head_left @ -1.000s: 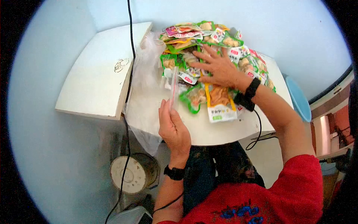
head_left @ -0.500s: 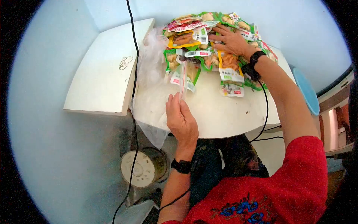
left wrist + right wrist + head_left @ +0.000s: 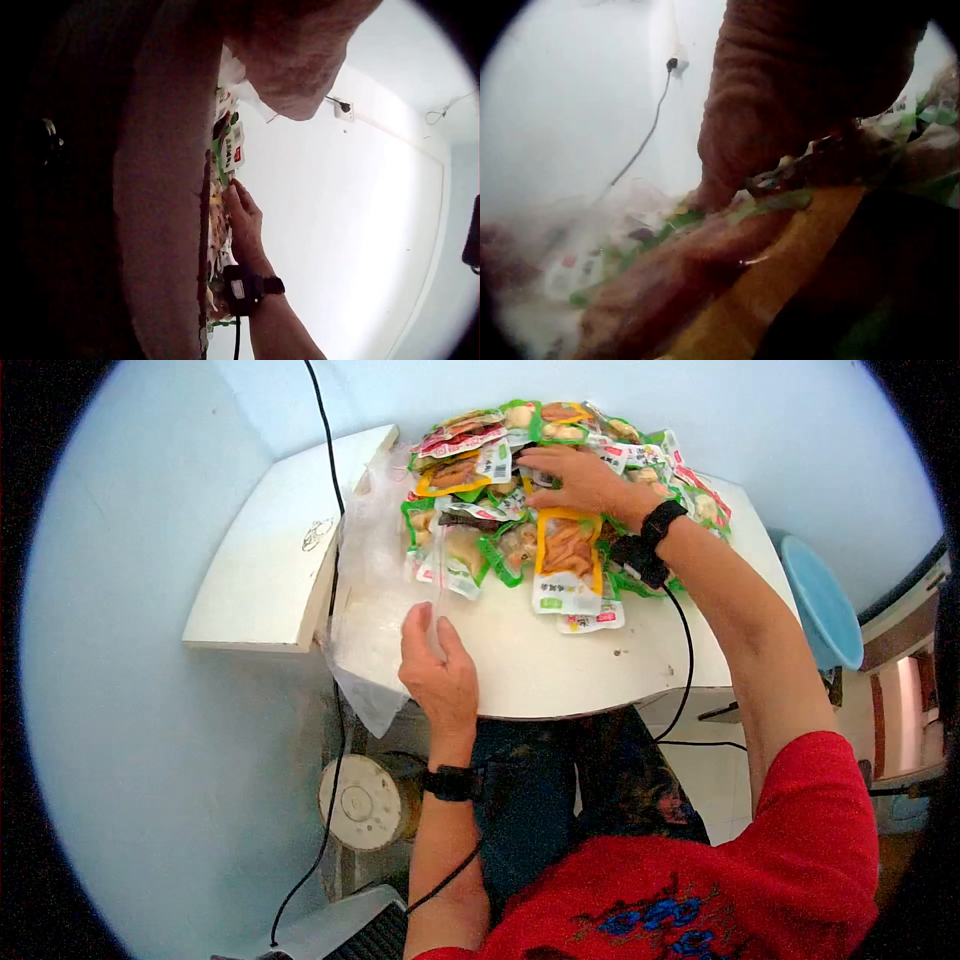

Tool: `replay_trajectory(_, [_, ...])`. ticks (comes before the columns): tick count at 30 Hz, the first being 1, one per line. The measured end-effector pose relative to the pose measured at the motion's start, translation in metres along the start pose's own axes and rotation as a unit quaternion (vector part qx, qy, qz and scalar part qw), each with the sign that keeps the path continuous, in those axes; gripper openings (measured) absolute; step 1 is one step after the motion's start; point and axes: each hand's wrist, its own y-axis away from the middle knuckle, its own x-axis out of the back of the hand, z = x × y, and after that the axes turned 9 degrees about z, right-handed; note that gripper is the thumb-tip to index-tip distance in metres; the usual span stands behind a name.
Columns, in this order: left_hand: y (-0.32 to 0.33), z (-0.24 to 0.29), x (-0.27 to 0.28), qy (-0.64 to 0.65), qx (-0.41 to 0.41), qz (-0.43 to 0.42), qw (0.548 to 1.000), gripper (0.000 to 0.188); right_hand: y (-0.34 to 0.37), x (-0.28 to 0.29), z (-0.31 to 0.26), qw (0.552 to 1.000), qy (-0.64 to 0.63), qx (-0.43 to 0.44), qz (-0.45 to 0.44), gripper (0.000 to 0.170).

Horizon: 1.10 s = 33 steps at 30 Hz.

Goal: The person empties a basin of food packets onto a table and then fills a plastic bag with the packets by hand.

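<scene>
My left hand (image 3: 440, 670) pinches a clear zip bag (image 3: 440, 565) between thumb and fingers, its red-lined strip pointing away from me over the near left packets. My right hand (image 3: 580, 482) lies over the middle of a heap of sealed food packets (image 3: 515, 545), fingers lightly bent and fingertips down among them. Just below its palm is a yellow-edged packet (image 3: 568, 550) with brown food showing through. In the right wrist view that hand (image 3: 787, 97) stands close over a yellow-edged packet (image 3: 802, 240). The left wrist view shows the right hand (image 3: 246, 217) at the heap.
The heap sits on a white table (image 3: 540, 670). Thin clear plastic (image 3: 375, 580) drapes over its left edge beside a white board (image 3: 260, 560). A black cable (image 3: 335, 580) hangs down in front. A blue basin (image 3: 820, 600) stands at the right, a round drum (image 3: 365, 802) below left.
My right hand swept over the heap, spreading packets, and moved right, then back left with fingers more bent. The yellow-edged packet shifted. My left hand kept hold of the zip bag.
</scene>
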Motion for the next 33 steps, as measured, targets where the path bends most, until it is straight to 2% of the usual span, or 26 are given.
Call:
replay_trajectory(3, [0.000, 0.011, 0.001, -0.028, 0.008, 0.012, 1.000, 0.025, 0.006, 0.003, -0.019, 0.999, -0.035, -0.015, -0.024, 0.053])
replay_trajectory(4, [0.000, 0.010, 0.000, -0.028, 0.015, 0.007, 0.999, 0.019, 0.009, 0.004, -0.028, 0.999, -0.034, 0.002, 0.007, 0.047])
replay_trajectory(7, [0.002, -0.004, -0.002, -0.064, -0.038, 0.009, 0.997, 0.020, 0.033, 0.008, -0.075, 0.989, -0.123, -0.067, 0.045, 0.028])
replay_trajectory(9, [0.003, -0.001, -0.003, -0.063, -0.088, 0.019, 0.994, 0.017, 0.038, 0.036, -0.117, 0.987, -0.094, -0.043, -0.122, 0.028])
replay_trajectory(11, [0.004, 0.001, -0.002, -0.070, -0.135, 0.022, 0.988, 0.017, 0.066, 0.024, -0.126, 0.994, 0.021, 0.103, -0.040, 0.031])
replay_trajectory(13, [0.003, -0.001, -0.002, -0.081, -0.181, 0.022, 0.980, 0.017, 0.076, 0.020, -0.121, 0.985, 0.061, 0.162, -0.020, 0.029])
replay_trajectory(15, [0.004, -0.002, -0.002, -0.089, -0.182, 0.025, 0.979, 0.017, 0.080, 0.022, -0.113, 0.988, 0.028, 0.134, -0.072, 0.023])
replay_trajectory(18, [0.004, -0.001, -0.002, -0.089, -0.183, 0.026, 0.979, 0.015, 0.076, 0.029, -0.110, 0.989, 0.026, 0.026, -0.141, 0.020])
replay_trajectory(21, [0.004, 0.002, 0.000, -0.089, -0.186, 0.036, 0.978, 0.013, 0.067, 0.038, -0.120, 0.975, 0.036, -0.061, -0.212, 0.024])
replay_trajectory(24, [0.005, 0.002, -0.001, -0.099, -0.205, 0.043, 0.973, 0.014, 0.069, 0.029, -0.137, 0.999, 0.039, -0.018, -0.019, 0.028])
replay_trajectory(27, [0.004, 0.002, 0.001, -0.124, -0.233, 0.055, 0.963, 0.016, 0.064, 0.010, -0.144, 0.992, 0.119, -0.039, 0.030, 0.039])
replay_trajectory(30, [0.004, 0.010, 0.004, -0.143, -0.234, 0.055, 0.960, 0.017, 0.058, -0.007, -0.141, 0.975, 0.189, -0.054, -0.103, 0.032])
replay_trajectory(33, [0.005, 0.011, 0.004, -0.142, -0.234, 0.067, 0.959, 0.016, 0.054, 0.000, -0.139, 0.966, 0.186, 0.011, -0.177, 0.027])
